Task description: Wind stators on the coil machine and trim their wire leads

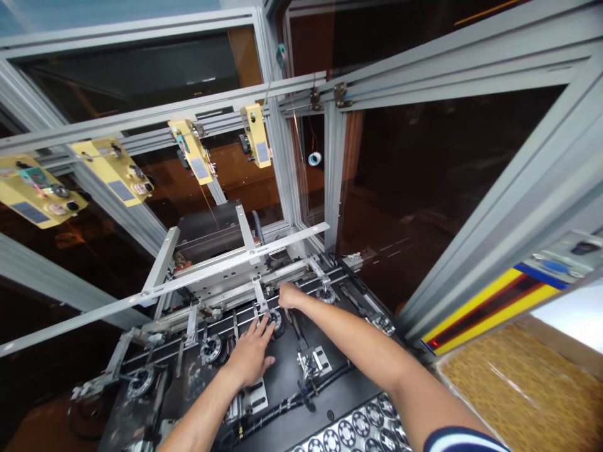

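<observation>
My left hand (252,355) is open with its fingers spread. Its fingertips rest at a round slotted metal core (276,322) seated in the machine. Just behind and to the right of that core, my right hand (289,297) is closed, fingers curled down by the metal rail; whatever they hold is hidden. Similar round cores sit along the same row: one (211,349) left of my left hand, another (141,382) at the far left, and one (325,294) beyond my right forearm.
A tray (301,448) of several round spoked parts lies at the bottom front. A clamp-like metal fixture (313,362) stands between my arms. A long metal bar (188,280) crosses above the row. Yellow wire units (191,150) hang behind; a yellow-and-black sensor bar (490,307) is at right.
</observation>
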### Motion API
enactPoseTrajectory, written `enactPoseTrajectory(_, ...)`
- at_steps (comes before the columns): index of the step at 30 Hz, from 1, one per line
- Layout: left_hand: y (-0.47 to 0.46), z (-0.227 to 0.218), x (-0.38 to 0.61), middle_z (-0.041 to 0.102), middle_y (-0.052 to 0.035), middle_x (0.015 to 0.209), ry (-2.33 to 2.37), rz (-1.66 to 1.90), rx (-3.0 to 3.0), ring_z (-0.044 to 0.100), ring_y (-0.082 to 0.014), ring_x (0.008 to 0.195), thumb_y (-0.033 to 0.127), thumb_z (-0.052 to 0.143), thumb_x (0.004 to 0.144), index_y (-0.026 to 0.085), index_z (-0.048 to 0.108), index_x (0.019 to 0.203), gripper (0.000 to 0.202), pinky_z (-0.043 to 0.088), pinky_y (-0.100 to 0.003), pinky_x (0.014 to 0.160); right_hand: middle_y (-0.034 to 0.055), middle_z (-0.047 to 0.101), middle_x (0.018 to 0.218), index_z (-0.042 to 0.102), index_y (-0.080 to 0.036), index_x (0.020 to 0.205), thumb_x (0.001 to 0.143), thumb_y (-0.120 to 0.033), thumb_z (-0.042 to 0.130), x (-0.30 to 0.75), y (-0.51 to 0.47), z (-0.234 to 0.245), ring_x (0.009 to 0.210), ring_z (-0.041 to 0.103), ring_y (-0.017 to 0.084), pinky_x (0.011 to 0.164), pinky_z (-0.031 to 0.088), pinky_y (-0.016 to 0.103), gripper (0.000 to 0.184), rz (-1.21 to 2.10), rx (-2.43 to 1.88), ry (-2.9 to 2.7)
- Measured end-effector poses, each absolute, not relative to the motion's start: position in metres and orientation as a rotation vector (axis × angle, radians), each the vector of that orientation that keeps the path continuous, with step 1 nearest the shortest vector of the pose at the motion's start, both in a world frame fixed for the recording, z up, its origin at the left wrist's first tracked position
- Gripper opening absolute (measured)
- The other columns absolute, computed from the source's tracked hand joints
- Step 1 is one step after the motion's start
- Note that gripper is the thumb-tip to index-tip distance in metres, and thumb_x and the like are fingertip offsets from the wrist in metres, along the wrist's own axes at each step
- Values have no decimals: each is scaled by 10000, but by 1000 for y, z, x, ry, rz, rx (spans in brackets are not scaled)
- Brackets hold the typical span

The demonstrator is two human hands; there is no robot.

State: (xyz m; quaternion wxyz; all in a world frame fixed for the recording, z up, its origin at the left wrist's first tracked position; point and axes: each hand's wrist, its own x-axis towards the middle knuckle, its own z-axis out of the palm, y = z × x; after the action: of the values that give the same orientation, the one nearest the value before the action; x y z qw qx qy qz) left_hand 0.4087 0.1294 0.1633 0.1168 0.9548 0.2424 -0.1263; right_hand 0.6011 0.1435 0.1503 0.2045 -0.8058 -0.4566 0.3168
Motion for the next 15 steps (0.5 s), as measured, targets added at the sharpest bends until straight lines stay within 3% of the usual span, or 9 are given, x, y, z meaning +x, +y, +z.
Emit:
enactPoseTrajectory(5,130,165,410,243,-159,1590,706,-389,2742,274,-355,1433,200,704,711,184,338,1465,839,373,-514,1089,57,639,1114,607,-150,1114,922,-330,592,599,126,144,939,643,204,796,559,389,264,1118,-2247,-1303)
enactPoseTrajectory(8,129,165,411,235,-152,1598,702,-406,2727,313,-351,1419,223,725,726,207,326,1467,842,360,-522,1098,58,643,1096,605,-146,1111,923,-329,592,595,119,140,919,648,196,779,563,379,263,1171,-2224,-1288)
enactPoseTrajectory(12,125,169,414,289,-155,1579,708,-412,2727,353,-365,1395,278,722,765,217,350,1451,783,375,-574,1070,52,650,1072,612,-140,1094,923,-335,591,589,112,151,898,652,192,764,566,370,260,1126,-2207,-1297)
enactPoseTrajectory(15,119,177,410,330,-150,1563,734,-371,2731,363,-357,1393,192,729,730,211,395,1429,775,387,-540,1082,56,648,1094,613,-145,1099,919,-346,594,589,91,168,930,647,202,794,557,388,270,999,-2206,-1354)
